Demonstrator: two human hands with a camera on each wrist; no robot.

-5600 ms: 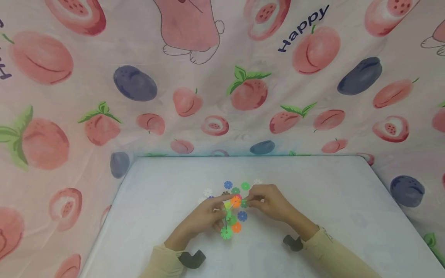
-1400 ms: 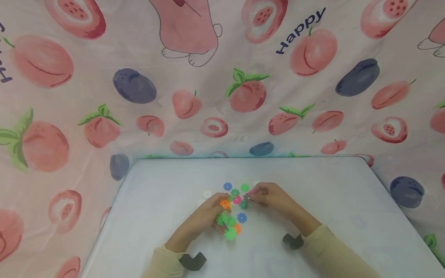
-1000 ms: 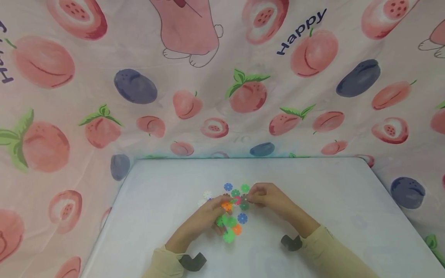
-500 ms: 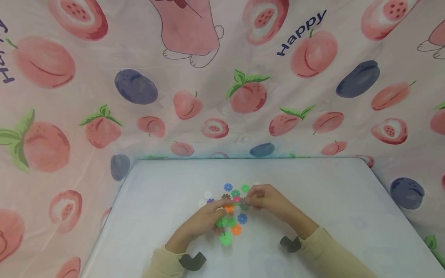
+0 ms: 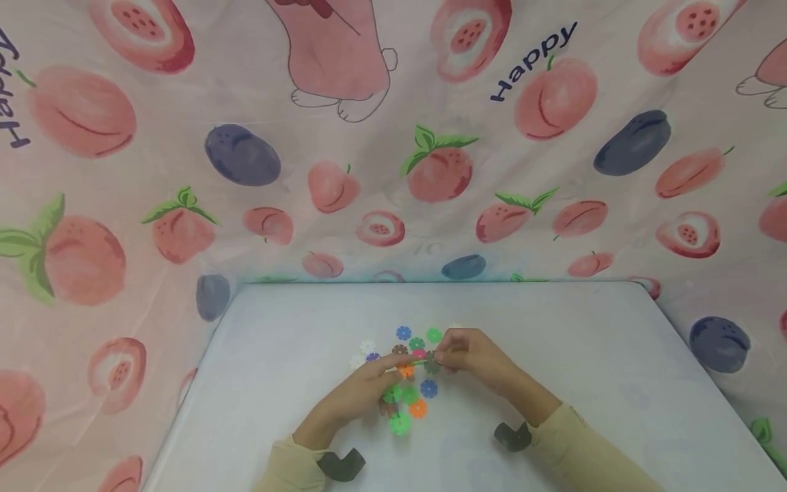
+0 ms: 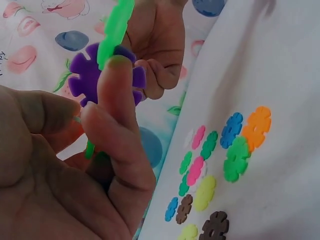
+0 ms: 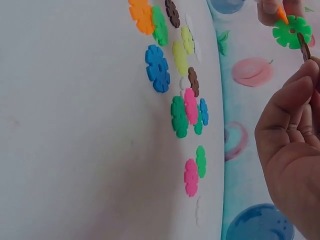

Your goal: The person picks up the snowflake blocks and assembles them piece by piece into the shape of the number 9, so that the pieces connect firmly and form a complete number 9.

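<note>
My left hand [image 5: 363, 391] grips a chain of notched interlocking discs above the table. An orange disc [image 5: 406, 371] and a bright green disc [image 5: 399, 424] show in it; fingers hide other parts. Between finger and thumb, my right hand [image 5: 476, 355] pinches a dark disc [image 6: 86, 77], purple in the left wrist view but brownish in the right wrist view. Its edge meets a green disc [image 7: 292, 32] of the chain, the two standing crosswise. I cannot tell how deep their slots engage.
Loose discs lie scattered under and beyond the hands on the white table [image 5: 553, 342], among them blue [image 5: 403, 333], green [image 5: 434, 335] and orange [image 5: 418, 408] ones. A fruit-print cloth [image 5: 381, 150] hangs behind the table. Black straps [image 5: 341, 465] sit at both wrists.
The right hand has brought the dark disc leftward against the chain's green disc, after holding it apart 1.4 s ago. The chain has turned in the left hand. Little differs over the last half second.
</note>
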